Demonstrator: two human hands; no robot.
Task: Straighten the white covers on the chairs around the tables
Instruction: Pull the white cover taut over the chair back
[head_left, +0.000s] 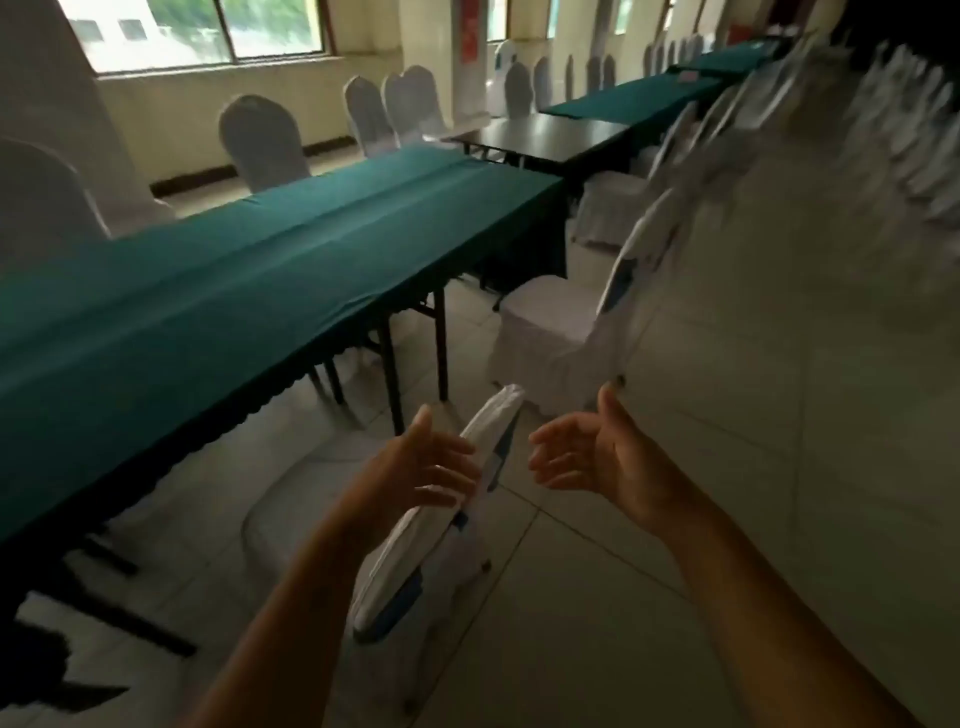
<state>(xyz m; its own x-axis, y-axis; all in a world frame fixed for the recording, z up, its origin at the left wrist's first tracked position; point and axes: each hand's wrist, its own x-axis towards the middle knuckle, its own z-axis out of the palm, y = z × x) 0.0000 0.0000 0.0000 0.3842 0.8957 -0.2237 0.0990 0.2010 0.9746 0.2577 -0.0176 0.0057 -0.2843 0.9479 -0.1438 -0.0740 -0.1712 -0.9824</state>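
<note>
At the far left of the frame, white-covered chairs (262, 140) stand along the far side of a long surface draped in a green tablecloth (270, 260); their lower halves are hidden behind the cloth, so whether those covers hang true cannot be judged. The surface runs diagonally toward the upper right, where a bare dark table (545, 137) and more green-clothed ones follow, their chairs too small and dim to read.

In the lower centre, the person's left hand (426, 467) is spread with fingers loosely extended, its fingertips against the near side of a chair back (467, 499) seen edge-on. The white cover (493, 415) on this chair sits loose, with blue showing where the fabric gapes along the edge. That is probably why both hands flank it: to catch the cover from either side and pull it square. The chair's seat and legs are cut off or lost in shadow below.

Just right of the chair back, the right hand (587, 457) is also open, palm turned inward, thumb up, holding nothing and apart from the fabric.

Further right, another covered chair (550, 332) shows a similar blue gap. The right edge is filled with a smeared row of pale chair backs (857, 156), too blurred to make out.
</note>
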